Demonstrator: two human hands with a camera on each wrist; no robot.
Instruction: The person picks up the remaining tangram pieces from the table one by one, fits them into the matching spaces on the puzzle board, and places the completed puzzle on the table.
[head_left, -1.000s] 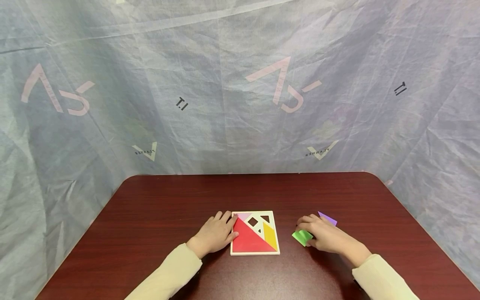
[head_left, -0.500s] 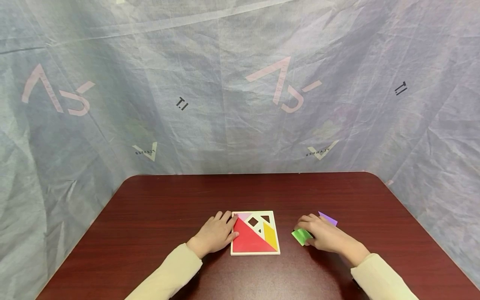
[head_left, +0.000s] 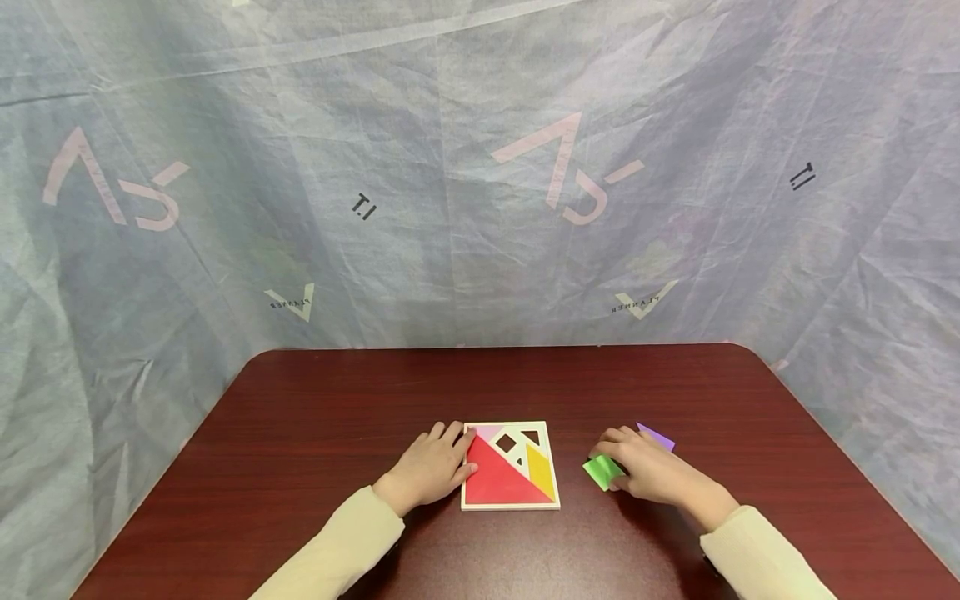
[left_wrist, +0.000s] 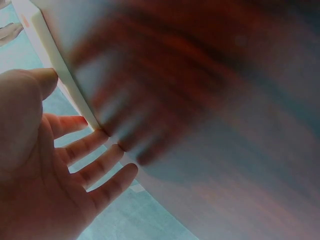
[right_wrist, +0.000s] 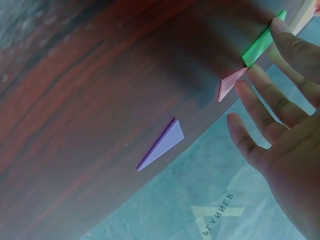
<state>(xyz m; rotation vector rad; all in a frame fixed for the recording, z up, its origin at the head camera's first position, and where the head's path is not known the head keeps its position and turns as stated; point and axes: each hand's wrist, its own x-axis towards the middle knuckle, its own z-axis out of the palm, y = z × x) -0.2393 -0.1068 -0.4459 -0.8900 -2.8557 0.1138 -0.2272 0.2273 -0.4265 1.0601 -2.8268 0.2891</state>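
A white-framed tangram board [head_left: 510, 507] lies flat on the table, holding a red piece [head_left: 498, 483], a yellow piece [head_left: 539, 472] and a pink piece [head_left: 487, 432], with dark cutouts showing between them. My left hand [head_left: 425, 468] rests at its left edge, thumb and fingertips touching the frame, fingers fairly straight. To the right of the board, my right hand [head_left: 648, 467] pinches a green square tangram piece [head_left: 602, 472] between thumb and fingers, at table level. In the right wrist view, a small pink piece [right_wrist: 232, 84] lies by the fingertips; the head view hides it.
A purple triangular piece [head_left: 656, 437] lies just beyond the right hand. The dark red wooden table [head_left: 360, 392] ends at a grey cloth [head_left: 450, 275] hanging behind and at both sides.
Almost nothing differs: the right hand and green piece have shifted very slightly, while the left hand and board stay still.
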